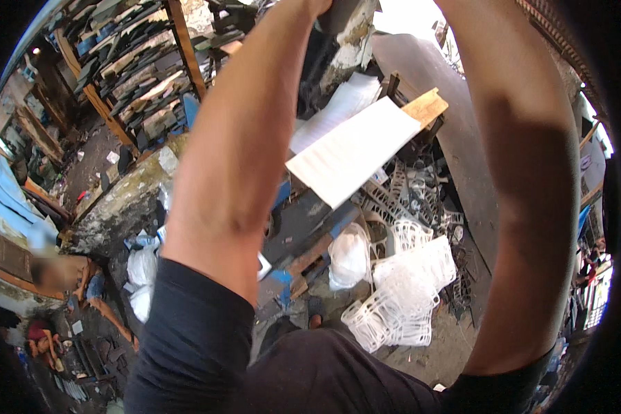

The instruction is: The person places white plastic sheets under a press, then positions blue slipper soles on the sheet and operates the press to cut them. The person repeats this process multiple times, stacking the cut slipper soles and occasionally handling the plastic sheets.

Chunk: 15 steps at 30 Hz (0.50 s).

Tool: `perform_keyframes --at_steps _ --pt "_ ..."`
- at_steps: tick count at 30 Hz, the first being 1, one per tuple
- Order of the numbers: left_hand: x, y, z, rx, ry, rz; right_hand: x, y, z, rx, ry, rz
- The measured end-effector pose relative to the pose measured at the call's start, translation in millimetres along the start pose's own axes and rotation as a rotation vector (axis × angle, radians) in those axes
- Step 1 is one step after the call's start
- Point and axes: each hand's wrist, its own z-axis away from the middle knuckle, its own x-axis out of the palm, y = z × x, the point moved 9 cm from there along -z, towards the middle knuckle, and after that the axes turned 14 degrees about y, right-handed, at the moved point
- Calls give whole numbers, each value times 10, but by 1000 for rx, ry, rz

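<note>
Both your forearms rise past the top edge, so your two hands are out of sight and I cannot tell their grip. Below lie two flat white ribbed sheets [355,155] on the surface, one heap of white plastic lattice pieces [403,293], and one white bag [348,259].

Cluttered workshop yard in daylight, stuff everywhere.

There's a tall wooden rack [134,76] packed with dark flat sheets up on the left, a mossy concrete ledge [121,203] below it, and blue tarp-like sheeting [10,200] at the far left edge. The dirty grey floor [441,348] carries a heap of white plastic lattice pieces [403,297], white plastic bags [348,259] and scattered dark scraps. Bright light pours in from the top right, and a wide dark curved sheet [455,131] runs along that side.
</note>
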Motion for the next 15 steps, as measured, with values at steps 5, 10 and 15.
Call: perform_keyframes --at_steps 5,10,15 --pt "282 355 1052 396 -39 -199 -353 268 606 155 -14 -25" --pt "669 18 2605 591 -252 -518 -575 -131 3199 660 125 -75" --pt "529 -1639 4542 797 -1034 -853 -569 -1762 5284 1001 -240 -340"
